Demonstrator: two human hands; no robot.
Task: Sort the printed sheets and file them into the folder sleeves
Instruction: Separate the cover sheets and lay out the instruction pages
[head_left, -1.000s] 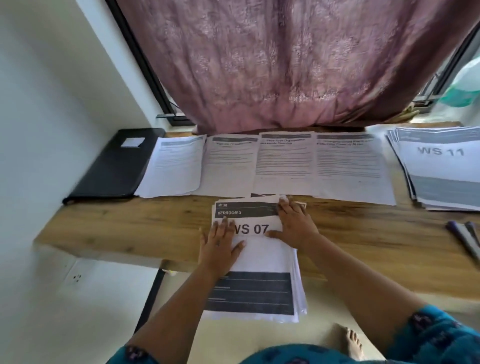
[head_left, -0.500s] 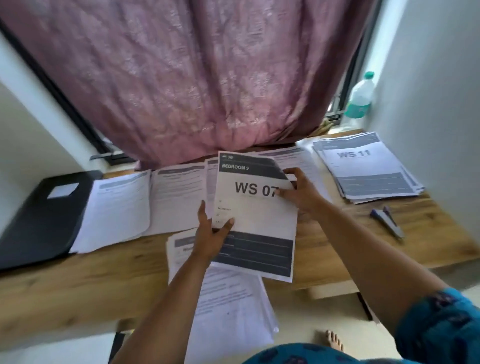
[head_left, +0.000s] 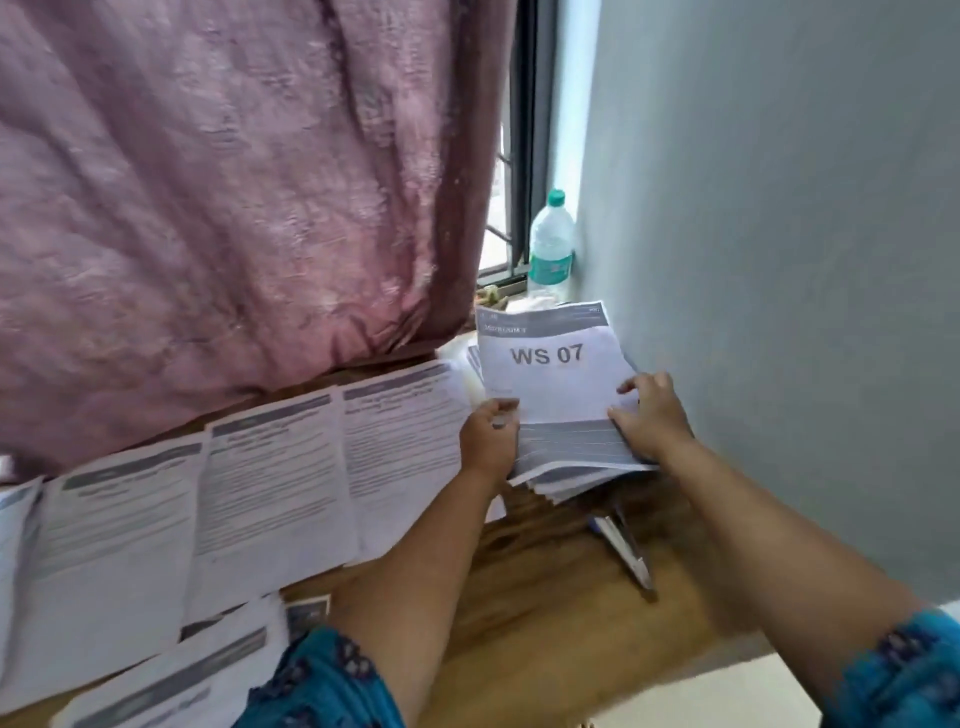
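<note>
Both my arms reach forward and to the right. My left hand (head_left: 488, 441) curls its fingers round the left edge of the WS 07 sheet (head_left: 550, 364); my right hand (head_left: 652, 415) pinches its right edge.

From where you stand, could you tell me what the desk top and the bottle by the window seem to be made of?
The desk top looks like wood or a wood-look laminate: brown grain streaks, smooth matte face. The bottle seems to be clear plastic: translucent body, green screw cap, printed teal label band.
</note>
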